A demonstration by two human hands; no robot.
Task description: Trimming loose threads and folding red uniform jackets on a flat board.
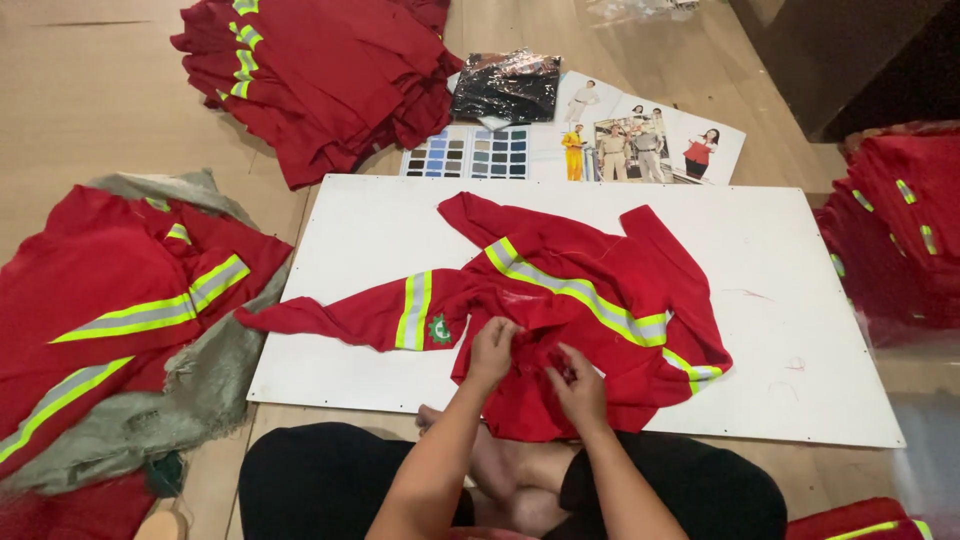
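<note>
Both hands pinch the red reflective-striped shirt (pixel 590 300) on the white board (pixel 800 300): left hand (pixel 492 350) and right hand (pixel 577 385) closed on fabric.

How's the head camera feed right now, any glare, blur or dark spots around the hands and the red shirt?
Head view: even indoor light; the red shirt on the white board is sharp, its reflective stripes bright. Left hand and right hand slightly soft. Glare on the black plastic-wrapped packet; top right corner dark.
</note>
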